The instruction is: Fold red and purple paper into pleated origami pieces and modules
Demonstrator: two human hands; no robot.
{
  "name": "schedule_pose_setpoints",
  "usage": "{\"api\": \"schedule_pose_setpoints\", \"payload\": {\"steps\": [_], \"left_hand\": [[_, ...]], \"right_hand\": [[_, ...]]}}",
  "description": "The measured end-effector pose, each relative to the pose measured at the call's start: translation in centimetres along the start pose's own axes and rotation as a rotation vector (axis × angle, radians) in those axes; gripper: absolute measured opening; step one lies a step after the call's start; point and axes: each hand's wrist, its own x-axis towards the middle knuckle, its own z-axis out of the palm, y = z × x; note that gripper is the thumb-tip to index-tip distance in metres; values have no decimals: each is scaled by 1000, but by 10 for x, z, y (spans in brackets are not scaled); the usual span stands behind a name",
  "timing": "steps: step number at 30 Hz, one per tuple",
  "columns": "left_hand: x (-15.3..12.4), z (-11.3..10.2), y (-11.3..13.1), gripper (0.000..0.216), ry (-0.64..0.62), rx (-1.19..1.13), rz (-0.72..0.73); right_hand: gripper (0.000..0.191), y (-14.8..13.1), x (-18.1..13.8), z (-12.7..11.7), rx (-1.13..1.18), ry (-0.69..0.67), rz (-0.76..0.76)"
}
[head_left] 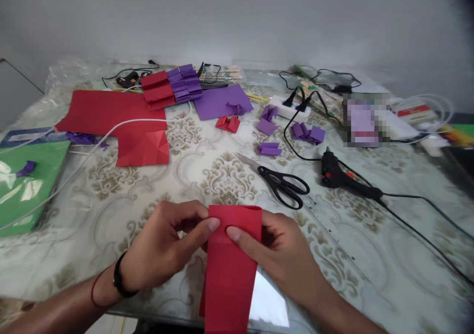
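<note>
Between my two hands is a long strip of folded red paper [231, 274], its folded top edge upright and its lower end running out of view at the bottom. My left hand [172, 245] pinches the upper left edge, thumb in front and fingers behind. On the other side my right hand [283, 255] grips the upper right edge, its thumb pressed flat on the front. The fingers behind the paper are partly hidden. Just beyond the paper lie black-handled scissors [285, 186], blades pointing away to the left.
A black glue gun [344, 178] with its cord lies at right, near a white power strip [289, 107]. Folded purple pieces [269, 149], red sheets [111, 111] and a purple sheet [218, 104] lie at the back. A green packet [33, 176] is at left; a white cable crosses there.
</note>
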Motion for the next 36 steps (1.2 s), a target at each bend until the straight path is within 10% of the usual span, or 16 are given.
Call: {"api": "schedule_pose_setpoints", "payload": {"steps": [36], "left_hand": [[3, 0, -7, 25, 99, 30, 89]], "right_hand": [[43, 4, 5, -8, -114, 99, -106]]}}
